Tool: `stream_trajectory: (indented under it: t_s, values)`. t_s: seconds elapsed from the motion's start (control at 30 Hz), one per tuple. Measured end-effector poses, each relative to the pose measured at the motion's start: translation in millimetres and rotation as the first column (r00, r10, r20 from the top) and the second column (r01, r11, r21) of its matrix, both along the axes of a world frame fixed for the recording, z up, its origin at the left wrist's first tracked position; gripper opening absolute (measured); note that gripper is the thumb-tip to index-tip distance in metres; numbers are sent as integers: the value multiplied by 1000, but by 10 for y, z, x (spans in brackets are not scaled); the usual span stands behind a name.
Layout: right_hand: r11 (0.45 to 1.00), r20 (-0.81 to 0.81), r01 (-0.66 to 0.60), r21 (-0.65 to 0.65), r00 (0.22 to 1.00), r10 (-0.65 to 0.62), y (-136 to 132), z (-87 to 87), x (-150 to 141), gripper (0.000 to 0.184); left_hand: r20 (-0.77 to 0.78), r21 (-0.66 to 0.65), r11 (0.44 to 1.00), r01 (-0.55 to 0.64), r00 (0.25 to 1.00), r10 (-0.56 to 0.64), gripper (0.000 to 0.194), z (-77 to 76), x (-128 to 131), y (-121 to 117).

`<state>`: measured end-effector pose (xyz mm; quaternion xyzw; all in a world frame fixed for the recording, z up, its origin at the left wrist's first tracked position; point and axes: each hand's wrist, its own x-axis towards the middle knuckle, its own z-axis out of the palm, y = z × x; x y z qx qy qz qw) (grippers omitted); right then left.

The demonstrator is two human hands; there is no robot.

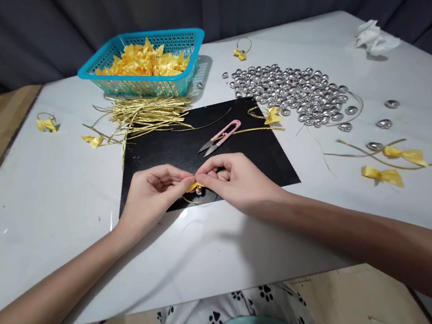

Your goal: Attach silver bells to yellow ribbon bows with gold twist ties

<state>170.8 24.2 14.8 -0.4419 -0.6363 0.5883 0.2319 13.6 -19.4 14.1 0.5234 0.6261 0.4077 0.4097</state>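
My left hand (pixel 155 191) and my right hand (pixel 229 180) meet over the front of a black mat (pixel 265 158). Fingertips of both are pinched on a small yellow ribbon bow (pixel 192 188). A silver bead (pixel 199 190) hangs at the bow, and a thin gold cord (pixel 192 202) curves below it. My fingers cover much of the bow. Just beyond my hands, pink-handled thread snips (pixel 222 137) lie on the mat. Another yellow bow (pixel 273 116) with gold cord rests near the mat's back right edge.
A blue basket (pixel 138 84) of yellow bows stands at the back left, with a pile of gold cords (pixel 148 114) before it. Many silver beads (pixel 292 89) spread behind the mat. Loose bows (pixel 383 176) lie at right. Finished-looking loops (pixel 240 53) and crumpled white tissue (pixel 376 40) sit farther back.
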Motion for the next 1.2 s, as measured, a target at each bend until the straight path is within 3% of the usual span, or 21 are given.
stream_trajectory:
  t_s: [0.43, 0.87, 0.97, 1.03, 1.13, 1.2]
  values:
    - [985, 49, -110, -131, 992, 117, 69, 27, 23, 18, 49, 8, 999, 32, 998, -32, 9, -5, 0, 15]
    - [992, 31, -108, -71, 993, 111, 90, 21, 40, 17, -110, 76, 990, 122, 987, -114, 11, -64, -8, -44]
    - [999, 52, 4, 34, 999, -5, 49, 32, 30, 9, -73, 44, 988, 146, 987, -143, 14, -59, -21, -36]
    - [977, 47, 46, 209, 997, -57, 18, 19, 37, 4, -47, 32, 988, 151, 988, -150, 14, -55, -24, -30]
    - [868, 29, 10, 496, 999, -29, -10, -21, 63, 3, -17, 17, 986, 165, 986, -164, 14, -53, -19, -22]
    - [810, 32, -25, 586, 999, 8, -15, -44, 77, 6, -15, 14, 985, 171, 985, -170, 14, -55, -14, -19]
